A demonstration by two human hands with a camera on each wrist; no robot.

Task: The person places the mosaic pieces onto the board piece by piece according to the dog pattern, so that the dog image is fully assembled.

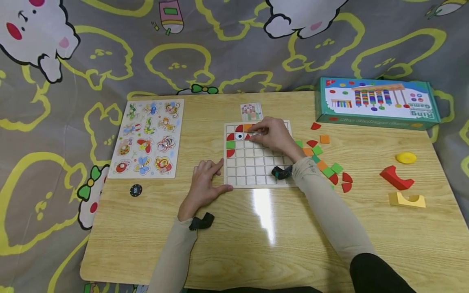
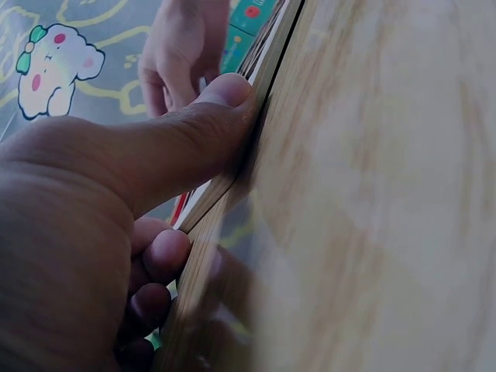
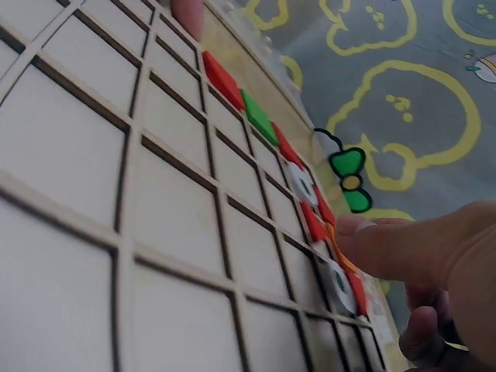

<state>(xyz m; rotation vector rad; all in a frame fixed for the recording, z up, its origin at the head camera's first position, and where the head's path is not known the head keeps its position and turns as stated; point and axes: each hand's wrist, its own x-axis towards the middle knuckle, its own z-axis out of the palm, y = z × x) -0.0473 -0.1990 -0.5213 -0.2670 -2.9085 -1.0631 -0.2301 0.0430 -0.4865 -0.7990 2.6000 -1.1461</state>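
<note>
In the head view, a wooden grid board lies on the table, several coloured tiles in its upper-left cells. My right hand is over the top rows, pinching an orange square tile; the index fingertip is partly hidden. The right wrist view has the thumb against this orange tile. Near it are a red triangle tile and a white eye tile. My left hand rests at the board's lower-left corner, thumb and forefinger extended against its edges. The left wrist view shows that thumb pressing the board's edge.
Loose red, green and orange tiles lie right of the board. A pattern card is above it. Left are an insect puzzle and a black chip. A game box, a yellow disc and red and yellow blocks stand right.
</note>
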